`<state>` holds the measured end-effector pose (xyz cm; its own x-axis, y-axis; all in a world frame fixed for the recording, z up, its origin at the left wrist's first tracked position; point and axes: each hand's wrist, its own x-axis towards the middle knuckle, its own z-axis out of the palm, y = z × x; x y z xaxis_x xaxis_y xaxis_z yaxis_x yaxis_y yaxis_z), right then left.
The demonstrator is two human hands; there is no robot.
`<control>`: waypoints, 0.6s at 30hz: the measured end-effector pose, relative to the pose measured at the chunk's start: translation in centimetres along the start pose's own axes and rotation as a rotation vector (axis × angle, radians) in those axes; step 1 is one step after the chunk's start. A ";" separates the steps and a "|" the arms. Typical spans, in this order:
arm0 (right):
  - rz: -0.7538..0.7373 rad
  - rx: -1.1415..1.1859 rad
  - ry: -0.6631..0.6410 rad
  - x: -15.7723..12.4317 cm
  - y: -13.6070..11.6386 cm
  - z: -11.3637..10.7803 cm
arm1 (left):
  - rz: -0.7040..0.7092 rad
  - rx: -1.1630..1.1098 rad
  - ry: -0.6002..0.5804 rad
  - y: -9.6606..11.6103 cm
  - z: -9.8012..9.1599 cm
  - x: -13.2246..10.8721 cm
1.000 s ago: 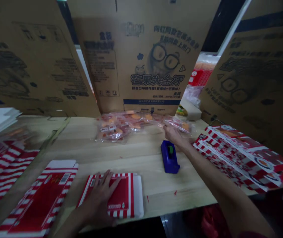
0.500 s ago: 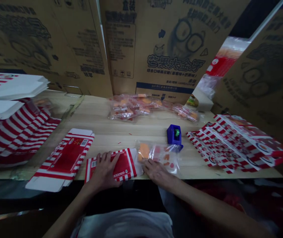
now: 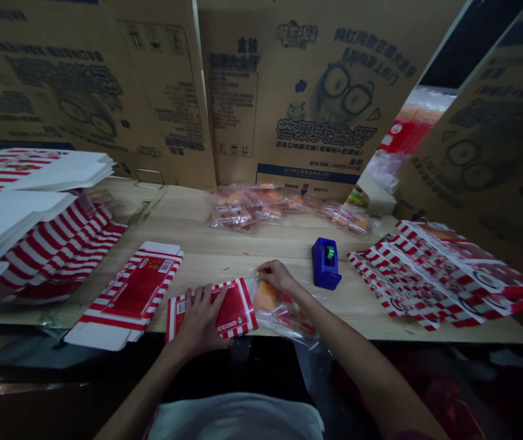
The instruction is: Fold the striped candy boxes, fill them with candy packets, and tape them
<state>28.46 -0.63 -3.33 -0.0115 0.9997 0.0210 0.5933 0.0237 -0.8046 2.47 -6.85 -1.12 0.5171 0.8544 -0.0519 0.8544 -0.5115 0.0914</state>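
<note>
My left hand (image 3: 200, 321) lies over a small red-and-white striped carton (image 3: 236, 308) at the table's front edge, its fingers and thumb spread across the top and gripping it. The carton's right end faces a clear plastic bag (image 3: 284, 315) holding an orange piece and red pieces. My right hand (image 3: 277, 275) is closed on the upper left edge of that bag, close to the carton's end. The fingertips are partly hidden. Another striped carton (image 3: 135, 287) lies flat to the left, with its near flap extended over the table edge.
A blue tape dispenser (image 3: 325, 263) stands right of my right hand. Several filled clear bags (image 3: 243, 205) lie at the back against cardboard boxes (image 3: 289, 91). Striped cartons (image 3: 435, 275) are stacked at right; white-and-striped flat cartons (image 3: 41, 214) pile up at left.
My right hand has moved up from the carton's end to the bag's upper edge. The bag has shifted nearer the table edge and tilted. The left hand stays on the carton.
</note>
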 end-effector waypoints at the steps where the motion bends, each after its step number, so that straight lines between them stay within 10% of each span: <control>1: -0.017 0.010 -0.008 0.0 0.1 0.5 | -0.005 -0.007 0.006 0.0 0.0 0.0; 18: -0.114 -0.156 -0.041 -3.1 0.0 1.6 | 0.018 -0.040 0.058 0.1 0.5 0.4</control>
<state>27.20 -3.73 -4.33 -0.1163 0.9900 0.0802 0.7038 0.1391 -0.6967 2.79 -6.64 -1.59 0.5274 0.8496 0.0077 0.8417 -0.5237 0.1315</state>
